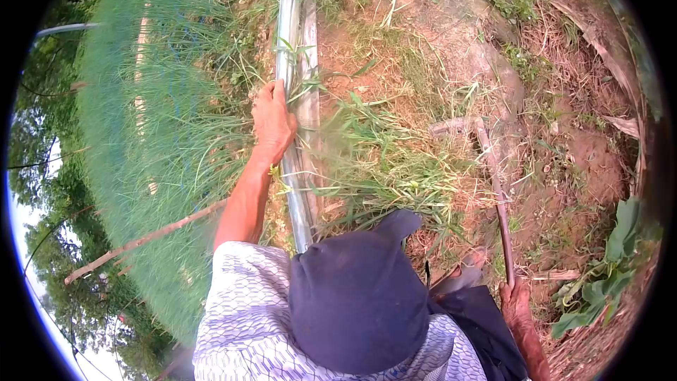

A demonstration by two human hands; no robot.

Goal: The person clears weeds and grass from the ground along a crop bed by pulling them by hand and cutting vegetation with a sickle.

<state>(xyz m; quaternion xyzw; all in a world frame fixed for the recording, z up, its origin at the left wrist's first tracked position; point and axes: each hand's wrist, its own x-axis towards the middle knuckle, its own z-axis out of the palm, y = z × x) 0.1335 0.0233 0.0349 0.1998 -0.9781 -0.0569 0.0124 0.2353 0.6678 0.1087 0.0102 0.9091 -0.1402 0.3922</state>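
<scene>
My left hand (pixel 273 121) is stretched forward with its fingers curled, against the left side of a long, shiny plastic-covered strip (pixel 288 21). What its fingers hold is hidden. Down at the lower right, my right hand (pixel 518 303) is closed around the brown handle of a hoe-like tool (pixel 499 201). The tool's short head (pixel 455 125) lies among cut grass and loose soil. Green weeds (pixel 374 123) stand and lie between the strip and the tool.
Dense thin green plants (pixel 162 148) fill the left side, with a wooden stick (pixel 148 238) slanting across them. Broad leaves (pixel 610 275) grow at the lower right. A dark cap (pixel 360 303) covers the bottom centre. Dry stalks lie at the far right.
</scene>
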